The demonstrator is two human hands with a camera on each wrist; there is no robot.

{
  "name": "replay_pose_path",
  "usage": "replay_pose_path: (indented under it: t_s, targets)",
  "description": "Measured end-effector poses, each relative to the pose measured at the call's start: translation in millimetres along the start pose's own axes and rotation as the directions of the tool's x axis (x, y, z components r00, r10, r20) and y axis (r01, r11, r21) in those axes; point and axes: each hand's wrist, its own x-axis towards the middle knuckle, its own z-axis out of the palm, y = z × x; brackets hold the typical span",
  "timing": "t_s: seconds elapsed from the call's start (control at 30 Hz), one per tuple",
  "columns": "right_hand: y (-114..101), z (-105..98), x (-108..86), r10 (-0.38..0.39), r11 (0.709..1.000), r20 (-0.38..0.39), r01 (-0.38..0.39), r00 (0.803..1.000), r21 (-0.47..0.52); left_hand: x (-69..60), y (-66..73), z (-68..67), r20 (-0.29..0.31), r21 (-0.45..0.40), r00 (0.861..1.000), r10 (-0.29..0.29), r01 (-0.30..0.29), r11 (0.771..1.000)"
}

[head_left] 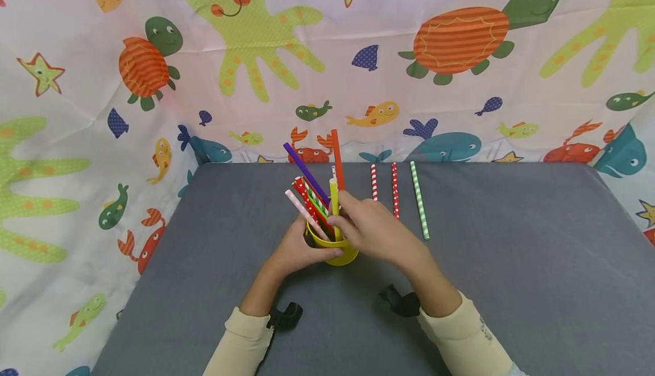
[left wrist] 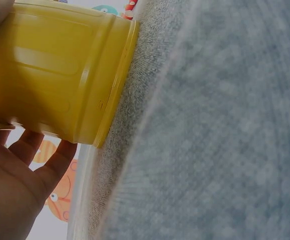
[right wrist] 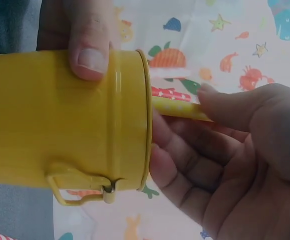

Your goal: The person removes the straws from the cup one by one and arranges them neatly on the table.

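Note:
A small yellow metal bucket (head_left: 344,257) with a wire handle stands upright on the table. My left hand (head_left: 299,249) grips it from the left, thumb across the front near the rim. Several paper straws lean inside, among them a purple straw (head_left: 305,172), an orange straw (head_left: 338,157), a pale pink straw (head_left: 306,212) and red dotted ones. Above the rim my right hand (head_left: 381,229) pinches a yellow dotted straw (right wrist: 177,107) that stands in the bucket. Its other fingers curl behind, beside the rim. The bucket's inside is mostly hidden.
Right of the bucket, a red-striped straw (head_left: 374,180), a red dotted straw (head_left: 394,185) and a green-striped straw (head_left: 419,199) lie in a row on the grey table (head_left: 512,262). A curtain (head_left: 317,40) printed with sea animals hangs behind and at the left.

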Motion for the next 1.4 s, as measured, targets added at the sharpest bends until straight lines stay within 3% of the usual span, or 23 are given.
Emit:
replay_pose_path:
  t_s: [0.07,0.17,0.3,0.4,0.63,0.77,0.93,1.07,1.13,1.27,1.4]
  targets:
    - [0.7,-1.6,-0.1,-0.010,0.999,-0.012,0.010,1.000,0.049,-1.9,11.5,-0.3,-0.001,0.003,1.000,0.002,-0.002,1.000]
    - [0.6,-4.1,-0.5,-0.015,0.992,-0.032,0.019,0.999,0.126,-1.9,11.3,-0.1,-0.008,0.008,1.000,0.003,-0.002,1.000]
    - [0.9,-7.6,-3.2,-0.018,0.975,-0.069,0.032,0.997,0.219,0.6,-8.1,0.3,-0.014,0.008,1.000,0.009,-0.009,1.000]
    - [3.0,-13.0,-5.7,-0.031,0.962,-0.111,0.060,0.993,0.267,-0.3,-9.2,-0.3,-0.018,0.013,1.000,0.016,-0.016,1.000]
    - [12.4,-41.1,-6.8,-0.111,0.955,-0.258,0.175,0.960,0.239,-0.8,-10.5,-0.8,-0.029,0.015,0.999,0.014,-0.014,1.000]
    - [23.6,-56.4,-8.5,-0.076,0.959,-0.321,0.157,0.944,0.237,-0.7,-11.2,-0.2,-0.025,0.016,1.000,-0.013,0.013,1.000]
    - [46.2,-70.1,-10.0,0.058,0.969,-0.317,0.023,0.947,0.245,0.4,-9.3,0.3,-0.017,0.003,0.999,-0.045,0.045,0.999]
    - [70.0,-77.2,-12.0,0.185,0.963,-0.244,-0.126,0.952,0.237,0.7,-9.6,0.5,-0.013,-0.004,0.999,-0.042,0.042,0.999]
    - [82.3,-80.3,-12.1,0.266,0.949,-0.194,-0.221,0.944,0.226,0.9,-10.5,1.0,-0.016,-0.008,0.999,-0.034,0.034,0.999]
    - [107.9,-83.7,-9.2,0.435,0.893,-0.095,-0.416,0.895,0.170,0.0,-11.7,0.5,-0.021,-0.016,1.000,-0.021,0.021,1.000]
    - [135.4,-83.0,-4.6,0.536,0.838,-0.018,-0.529,0.844,0.130,-1.2,-12.4,-0.6,-0.026,-0.027,0.999,-0.020,0.019,0.999]
